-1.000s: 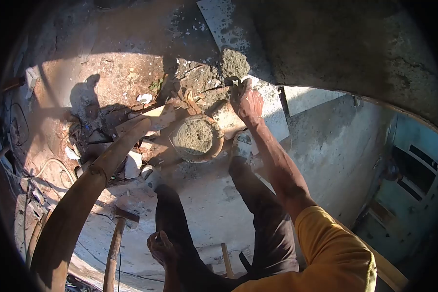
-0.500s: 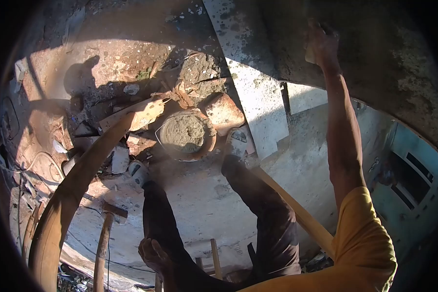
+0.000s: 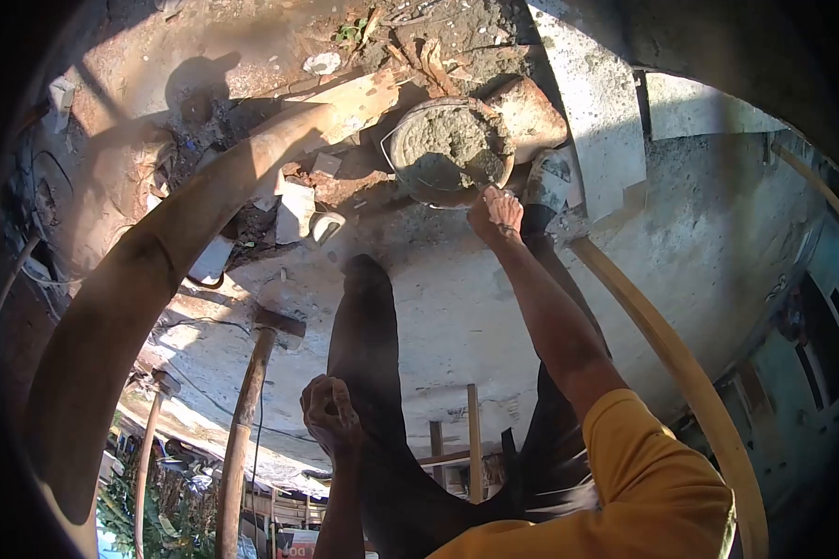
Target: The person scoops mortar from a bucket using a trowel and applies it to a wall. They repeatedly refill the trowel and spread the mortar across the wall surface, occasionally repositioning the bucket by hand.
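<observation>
Mortar (image 3: 452, 138), in bucket (image 3: 431, 193), just beyond right fingers (image 3: 496, 202)

A round mortar bucket (image 3: 435, 199) stands upright in the upper middle of the view, its mouth facing the camera and its thin wire handle (image 3: 385, 149) hanging down at the left side. The rim is dirty, with orange-brown tones on the right. Inside sits grey wet mortar (image 3: 463, 135), lumpy and uneven, sunlit across the top and dark towards the lower left.
</observation>
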`<act>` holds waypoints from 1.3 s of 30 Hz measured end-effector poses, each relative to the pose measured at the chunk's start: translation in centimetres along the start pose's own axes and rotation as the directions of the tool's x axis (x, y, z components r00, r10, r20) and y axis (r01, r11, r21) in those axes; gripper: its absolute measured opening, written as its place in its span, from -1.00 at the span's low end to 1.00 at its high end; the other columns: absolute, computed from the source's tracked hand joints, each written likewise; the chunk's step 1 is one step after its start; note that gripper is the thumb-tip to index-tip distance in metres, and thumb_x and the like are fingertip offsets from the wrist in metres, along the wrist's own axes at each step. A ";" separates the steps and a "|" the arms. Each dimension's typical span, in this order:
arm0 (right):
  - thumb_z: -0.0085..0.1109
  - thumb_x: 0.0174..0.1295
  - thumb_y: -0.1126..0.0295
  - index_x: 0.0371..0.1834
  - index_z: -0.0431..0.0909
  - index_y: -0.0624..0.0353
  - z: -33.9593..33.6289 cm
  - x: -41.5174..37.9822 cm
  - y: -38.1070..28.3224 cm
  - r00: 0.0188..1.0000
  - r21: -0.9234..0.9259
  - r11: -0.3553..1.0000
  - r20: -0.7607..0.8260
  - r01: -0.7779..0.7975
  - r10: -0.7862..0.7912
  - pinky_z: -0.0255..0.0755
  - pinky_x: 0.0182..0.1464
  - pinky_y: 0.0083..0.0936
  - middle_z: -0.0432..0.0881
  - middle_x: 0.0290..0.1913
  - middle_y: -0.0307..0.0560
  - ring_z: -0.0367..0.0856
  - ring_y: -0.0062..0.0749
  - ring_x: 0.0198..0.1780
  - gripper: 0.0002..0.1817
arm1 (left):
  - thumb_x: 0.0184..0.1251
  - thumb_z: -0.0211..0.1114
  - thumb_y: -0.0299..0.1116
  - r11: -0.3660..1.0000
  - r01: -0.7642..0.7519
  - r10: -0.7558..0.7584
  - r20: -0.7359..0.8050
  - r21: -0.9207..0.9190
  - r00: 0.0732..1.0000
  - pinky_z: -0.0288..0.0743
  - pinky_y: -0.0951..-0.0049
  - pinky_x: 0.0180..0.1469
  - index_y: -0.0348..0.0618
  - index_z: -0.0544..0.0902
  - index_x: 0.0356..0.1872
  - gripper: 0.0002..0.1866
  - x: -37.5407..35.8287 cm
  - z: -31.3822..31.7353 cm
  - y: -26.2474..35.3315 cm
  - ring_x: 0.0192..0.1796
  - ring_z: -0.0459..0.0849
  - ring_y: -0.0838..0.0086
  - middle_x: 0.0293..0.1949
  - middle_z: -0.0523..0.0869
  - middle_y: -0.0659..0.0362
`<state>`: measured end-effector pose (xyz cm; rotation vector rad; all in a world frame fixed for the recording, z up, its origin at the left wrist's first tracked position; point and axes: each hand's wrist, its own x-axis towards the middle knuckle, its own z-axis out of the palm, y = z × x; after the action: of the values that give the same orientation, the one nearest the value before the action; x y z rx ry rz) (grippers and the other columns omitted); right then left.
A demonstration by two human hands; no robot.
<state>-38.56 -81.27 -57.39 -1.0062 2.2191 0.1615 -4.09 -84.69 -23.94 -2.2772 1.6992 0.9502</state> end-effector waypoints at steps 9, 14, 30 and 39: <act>0.36 0.25 0.22 -0.16 0.65 0.30 3.0 -3.8 -3.4 0.978 0.648 0.761 -0.138 -0.028 0.154 0.72 0.00 -0.15 0.82 -0.26 0.15 0.85 0.11 -0.11 -0.68 | 0.67 0.30 -0.14 0.998 -0.031 0.029 0.028 0.056 0.999 0.68 0.08 0.00 -0.36 0.76 -0.03 -0.62 0.4 -1.0 -2.8 0.07 0.77 -0.01 0.05 0.78 -0.14; 0.27 0.32 0.15 -0.19 0.71 0.32 -12.5 0.7 -1.9 0.969 0.448 0.894 -0.228 0.017 0.096 0.65 -0.07 0.04 0.82 -0.26 0.28 0.80 0.30 -0.21 -0.63 | 0.64 0.35 -0.30 1.000 -0.011 0.011 -0.021 0.010 1.000 0.82 0.19 -0.11 -0.45 0.73 -0.07 -0.70 0.0 0.1 -2.4 -0.05 0.81 0.09 -0.01 0.74 -0.11; 0.38 0.44 0.12 0.06 0.70 0.31 -45.8 23.8 -8.0 0.817 0.767 0.589 0.155 0.255 -0.555 0.60 -0.30 -0.45 0.77 -0.34 -0.09 0.69 -0.45 -0.40 -0.58 | 0.61 0.31 -0.20 0.971 -0.028 0.064 -0.148 0.236 0.987 0.55 -0.11 0.04 -0.31 0.72 -0.21 -0.68 -3.4 3.5 4.7 -0.06 0.71 -0.16 -0.16 0.78 -0.15; 0.36 0.51 0.10 -0.02 0.78 0.15 -58.8 27.5 3.1 0.867 0.567 0.751 -0.497 0.339 -0.016 0.53 -0.49 -0.45 0.72 -0.43 -0.19 0.64 -0.51 -0.50 -0.68 | 0.60 0.32 -0.21 0.970 -0.002 0.050 -0.193 0.243 0.980 0.57 -0.10 0.08 -0.31 0.71 -0.24 -0.69 -2.8 1.9 5.1 -0.04 0.72 -0.15 -0.11 0.80 -0.16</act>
<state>-85.17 -117.96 -30.82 -0.9083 2.2858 -0.9807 -9.90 -83.34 -22.62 -2.2522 1.8119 0.4991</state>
